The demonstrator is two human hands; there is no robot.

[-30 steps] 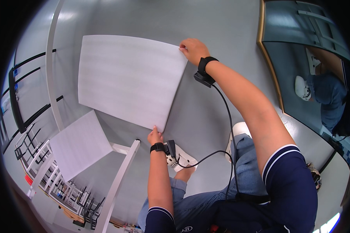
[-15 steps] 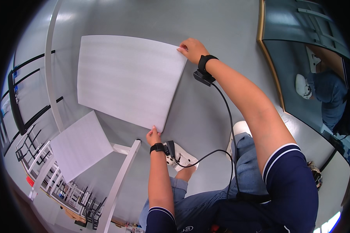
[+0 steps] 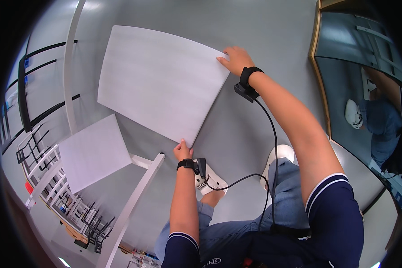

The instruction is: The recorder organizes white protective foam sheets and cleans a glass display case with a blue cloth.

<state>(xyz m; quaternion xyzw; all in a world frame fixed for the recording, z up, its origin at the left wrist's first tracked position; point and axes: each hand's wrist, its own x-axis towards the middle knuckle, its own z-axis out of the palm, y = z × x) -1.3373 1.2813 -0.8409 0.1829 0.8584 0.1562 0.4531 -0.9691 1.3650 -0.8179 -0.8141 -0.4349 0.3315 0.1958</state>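
A large white rectangular board (image 3: 161, 80), flat and fairly thin, is held out in front of me above the grey floor. My left hand (image 3: 183, 150) pinches its near corner, thumb on the upper face. At the far right corner my right hand (image 3: 237, 60) grips the edge, with its thumb on top and the other fingers partly hidden. Each wrist wears a black strap with a small black device (image 3: 246, 91), and a black cable runs from them to my waist.
A smaller white board (image 3: 96, 152) lies at the left by a white frame bar (image 3: 136, 196). Another white bar (image 3: 69, 67) and black metal rails (image 3: 24, 91) stand beyond. Chair-like frames (image 3: 96, 228) cluster lower left. A wood-edged mirror (image 3: 339, 89) stands right, reflecting legs. My shoes (image 3: 281, 154) are below.
The large board has turned slightly clockwise in view, its far left corner moving up and right. Both hands moved with it, still gripping. The whole view has shifted a little too.
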